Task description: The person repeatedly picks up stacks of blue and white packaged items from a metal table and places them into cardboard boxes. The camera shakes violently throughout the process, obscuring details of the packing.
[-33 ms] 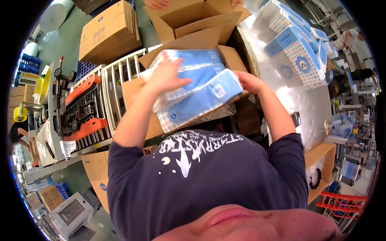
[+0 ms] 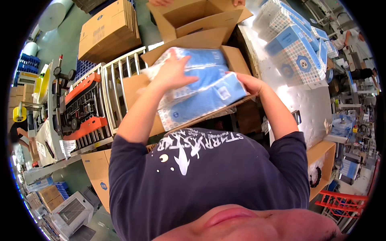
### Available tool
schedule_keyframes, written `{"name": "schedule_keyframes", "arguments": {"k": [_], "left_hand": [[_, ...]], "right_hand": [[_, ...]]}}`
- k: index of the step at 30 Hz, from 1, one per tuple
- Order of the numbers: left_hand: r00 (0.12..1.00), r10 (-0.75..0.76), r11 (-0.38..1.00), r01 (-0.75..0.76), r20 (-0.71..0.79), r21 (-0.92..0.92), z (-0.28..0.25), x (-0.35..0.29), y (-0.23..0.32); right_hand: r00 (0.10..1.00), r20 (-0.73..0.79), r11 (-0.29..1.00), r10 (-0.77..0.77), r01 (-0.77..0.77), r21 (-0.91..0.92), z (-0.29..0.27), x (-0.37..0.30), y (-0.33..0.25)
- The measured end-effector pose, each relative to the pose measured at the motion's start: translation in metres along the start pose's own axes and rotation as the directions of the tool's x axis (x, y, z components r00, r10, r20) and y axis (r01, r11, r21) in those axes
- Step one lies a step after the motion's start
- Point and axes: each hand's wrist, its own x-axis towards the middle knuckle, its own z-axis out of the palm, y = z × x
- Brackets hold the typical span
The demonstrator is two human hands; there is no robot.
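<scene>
Blue-and-white plastic-wrapped packs (image 2: 201,96) sit in an open cardboard carton (image 2: 235,60) in front of me, the nearest one tilted up at its right end. Across the top of the packs lies my left hand (image 2: 175,74), fingers spread and pressing on the wrap. My right hand (image 2: 250,84) is curled at the right end of the nearest pack, by the carton's side. Some of its fingers are hidden behind the pack. The carton's bottom and any deeper packs are out of sight.
Beyond it stands another open carton (image 2: 193,18), with another person's hands at its far edge. Flattened cartons (image 2: 108,32) are stacked at far left beside a roller conveyor (image 2: 120,74). More blue-and-white packs (image 2: 297,52) stand on the metal table (image 2: 305,108) at right, near a phone.
The packs have shifted slightly right and toward me and sit a little lower in the carton. Both my hands have moved right along with them.
</scene>
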Motion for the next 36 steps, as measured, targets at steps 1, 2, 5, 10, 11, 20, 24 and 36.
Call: {"name": "schedule_keyframes", "arguments": {"k": [1,2,5,10,11,20,24,36], "left_hand": [[1.000,0.018,0.999,-0.019,-0.025,-0.028,0.005,0.003,-0.005],[0.998,0.039,0.997,-0.042,-0.059,-0.057,0.009,0.007,-0.012],[0.995,-0.066,0.683,-0.010,-0.075,-0.730,-0.015,-0.010,-0.063],[0.972,-0.213,0.633,0.059,-0.101,-0.772,0.048,-0.010,-0.086],[0.935,-0.255,0.818,0.073,-0.247,-0.570,0.077,0.002,-0.077],[0.823,-0.228,0.940,0.046,-0.520,-0.338,0.079,-0.001,-0.076],[0.999,-0.020,0.921,0.035,-0.043,0.388,0.073,-0.018,-0.066],[0.906,-0.222,0.508,0.424,0.361,-0.750,-0.001,-0.149,-0.082]], "right_hand": [[1.000,-0.001,1.000,0.024,-0.024,0.010,0.011,-0.002,0.004],[0.995,-0.049,0.995,0.087,-0.088,-0.038,0.012,-0.003,0.005],[0.914,-0.352,0.801,-0.199,-0.056,-0.596,-0.001,-0.014,0.014],[0.854,-0.460,0.688,-0.243,-0.183,-0.702,-0.026,0.000,0.034],[0.875,-0.473,0.835,-0.101,-0.184,-0.519,-0.035,0.010,0.037],[0.966,-0.223,0.954,-0.128,0.058,-0.294,-0.049,0.030,0.043],[0.941,-0.339,0.997,0.007,-0.032,-0.068,-0.057,0.025,0.061],[0.974,-0.059,0.972,-0.217,0.222,0.075,-0.065,-0.032,-0.037]]}}
